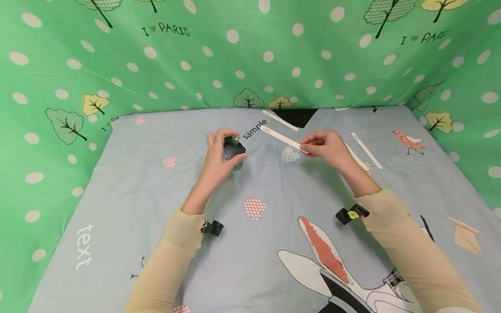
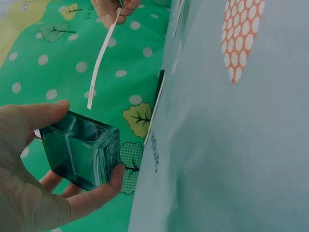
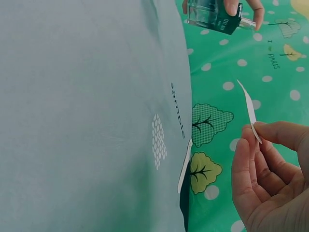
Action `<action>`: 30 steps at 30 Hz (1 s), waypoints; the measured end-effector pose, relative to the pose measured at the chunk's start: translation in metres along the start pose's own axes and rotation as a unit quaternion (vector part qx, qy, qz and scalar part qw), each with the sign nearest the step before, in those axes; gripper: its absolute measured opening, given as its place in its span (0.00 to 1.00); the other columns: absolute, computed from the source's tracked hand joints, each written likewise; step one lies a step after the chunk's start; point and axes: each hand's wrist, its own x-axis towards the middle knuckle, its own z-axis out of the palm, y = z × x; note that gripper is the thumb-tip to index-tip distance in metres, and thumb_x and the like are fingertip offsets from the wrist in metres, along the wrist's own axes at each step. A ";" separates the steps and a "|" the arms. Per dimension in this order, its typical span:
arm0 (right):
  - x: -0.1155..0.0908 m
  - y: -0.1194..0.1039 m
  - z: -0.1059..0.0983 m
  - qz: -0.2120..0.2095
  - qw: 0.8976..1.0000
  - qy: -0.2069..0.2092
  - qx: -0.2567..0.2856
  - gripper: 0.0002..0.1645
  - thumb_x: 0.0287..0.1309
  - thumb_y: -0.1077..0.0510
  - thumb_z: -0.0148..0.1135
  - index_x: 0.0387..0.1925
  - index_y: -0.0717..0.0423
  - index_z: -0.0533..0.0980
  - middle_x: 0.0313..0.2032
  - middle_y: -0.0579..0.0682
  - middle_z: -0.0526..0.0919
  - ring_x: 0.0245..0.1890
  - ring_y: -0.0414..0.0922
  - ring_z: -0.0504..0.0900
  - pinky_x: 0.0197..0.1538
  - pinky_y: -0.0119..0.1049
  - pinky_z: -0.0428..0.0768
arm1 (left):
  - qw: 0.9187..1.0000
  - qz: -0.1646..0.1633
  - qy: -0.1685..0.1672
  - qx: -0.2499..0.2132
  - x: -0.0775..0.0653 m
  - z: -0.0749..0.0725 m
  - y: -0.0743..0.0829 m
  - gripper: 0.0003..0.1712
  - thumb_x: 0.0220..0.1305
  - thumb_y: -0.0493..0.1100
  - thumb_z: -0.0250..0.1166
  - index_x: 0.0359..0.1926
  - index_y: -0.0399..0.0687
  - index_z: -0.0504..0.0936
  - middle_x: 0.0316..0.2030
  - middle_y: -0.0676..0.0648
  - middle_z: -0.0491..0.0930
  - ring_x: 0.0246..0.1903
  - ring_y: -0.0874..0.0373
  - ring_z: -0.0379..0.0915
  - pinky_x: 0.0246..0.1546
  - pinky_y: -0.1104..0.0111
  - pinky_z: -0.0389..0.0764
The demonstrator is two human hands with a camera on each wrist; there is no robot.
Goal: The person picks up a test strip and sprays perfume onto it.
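Note:
My left hand (image 1: 217, 157) grips a dark green glass perfume bottle (image 1: 233, 152) above the cloth, thumb on one side and fingers round the other. In the right wrist view, the bottle's silver spray nozzle (image 3: 248, 22) shows with a finger beside it. A white paper tester strip (image 1: 282, 138) is pinched by one end between thumb and fingers of my right hand (image 1: 326, 148). Its free end points toward the bottle, apart from it. The left wrist view shows the bottle's thick glass base (image 2: 107, 162) and the strip (image 2: 101, 63) beyond it.
One loose strip (image 1: 280, 120) lies at the table's back edge, by a black printed shape. Two more, a strip (image 1: 366, 151) and a partly hidden strip (image 1: 355, 156), lie beyond my right hand. A green dotted curtain (image 1: 250, 52) hangs behind the printed blue-grey tablecloth (image 1: 129, 191).

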 end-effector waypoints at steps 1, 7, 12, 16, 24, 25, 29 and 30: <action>0.000 0.000 0.000 -0.001 1.000 -0.001 -0.001 0.16 0.63 0.61 0.66 0.45 0.72 0.79 0.25 0.35 0.82 0.26 0.31 0.83 0.38 0.29 0.85 | 1.000 -0.001 0.003 0.000 0.000 -0.001 0.000 0.29 0.61 0.42 0.72 0.60 0.52 0.69 0.55 0.39 0.59 0.58 0.46 0.65 0.63 0.48 0.69; 0.001 -0.002 -0.002 0.002 1.000 -0.004 0.002 0.17 0.63 0.60 0.65 0.47 0.72 0.79 0.25 0.35 0.82 0.28 0.32 0.83 0.39 0.29 0.85 | 1.000 -0.005 0.013 0.010 -0.001 -0.005 -0.001 0.30 0.62 0.41 0.71 0.61 0.53 0.68 0.54 0.39 0.58 0.55 0.46 0.64 0.60 0.48 0.70; 0.001 -0.003 -0.004 0.003 1.000 0.001 0.000 0.17 0.63 0.61 0.65 0.46 0.72 0.79 0.24 0.34 0.82 0.27 0.31 0.83 0.38 0.28 0.84 | 1.000 -0.004 0.014 0.015 -0.002 -0.010 -0.001 0.30 0.64 0.41 0.69 0.63 0.57 0.66 0.55 0.39 0.56 0.55 0.44 0.64 0.56 0.46 0.72; 0.001 -0.003 -0.004 0.002 1.000 0.003 -0.001 0.17 0.63 0.60 0.65 0.46 0.72 0.79 0.24 0.34 0.82 0.27 0.30 0.83 0.38 0.27 0.84 | 1.000 0.006 0.021 0.010 -0.001 -0.011 -0.002 0.30 0.65 0.41 0.69 0.63 0.56 0.65 0.58 0.39 0.56 0.57 0.43 0.63 0.57 0.45 0.73; 0.004 -0.004 -0.005 0.002 1.000 0.006 0.002 0.17 0.63 0.60 0.65 0.47 0.71 0.79 0.25 0.36 0.83 0.27 0.31 0.83 0.39 0.29 0.85 | 0.999 0.015 0.028 0.011 -0.002 -0.013 -0.001 0.31 0.65 0.41 0.68 0.64 0.56 0.65 0.59 0.38 0.56 0.57 0.44 0.63 0.55 0.45 0.74; 0.004 -0.004 -0.004 0.002 1.000 0.006 0.002 0.17 0.63 0.60 0.65 0.47 0.71 0.79 0.25 0.36 0.83 0.27 0.31 0.83 0.39 0.29 0.85 | 0.999 0.015 0.029 0.011 -0.002 -0.013 -0.001 0.31 0.65 0.40 0.68 0.64 0.56 0.65 0.59 0.38 0.56 0.57 0.44 0.63 0.56 0.45 0.74; 0.007 -0.001 -0.004 0.002 1.000 0.011 0.003 0.17 0.63 0.61 0.65 0.46 0.72 0.79 0.24 0.35 0.82 0.27 0.32 0.83 0.39 0.29 0.85 | 0.999 0.014 0.029 0.010 -0.002 -0.014 -0.002 0.31 0.65 0.40 0.68 0.64 0.55 0.64 0.59 0.38 0.56 0.58 0.44 0.64 0.56 0.45 0.75; 0.008 -0.001 -0.003 0.002 1.000 0.011 0.004 0.16 0.63 0.61 0.65 0.46 0.72 0.79 0.24 0.35 0.82 0.27 0.32 0.83 0.39 0.29 0.85 | 0.999 0.014 0.029 0.009 -0.002 -0.014 -0.003 0.31 0.65 0.40 0.68 0.64 0.55 0.64 0.59 0.38 0.56 0.58 0.44 0.64 0.55 0.46 0.75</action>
